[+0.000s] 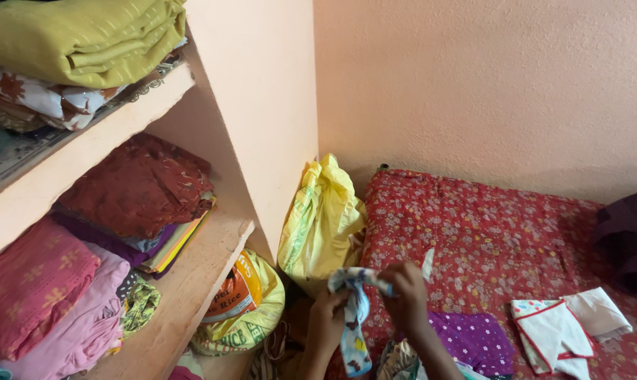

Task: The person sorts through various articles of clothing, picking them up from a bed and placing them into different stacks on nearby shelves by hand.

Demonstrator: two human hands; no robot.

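My left hand (325, 320) and my right hand (405, 295) both grip a small light-blue patterned cloth (355, 309) low in the middle of the view. The cloth hangs bunched between them, with a loose end dangling below my left hand. Under my hands lies a purple dotted garment (473, 339) on a red floral mattress (487, 232).
A white garment with red trim (554, 331) lies on the mattress at right, a dark purple cloth (628, 232) at the far right. A yellow plastic bag (322, 218) and a printed sack (244, 302) stand by the shelf (185, 295), which holds stacks of folded clothes (139, 186).
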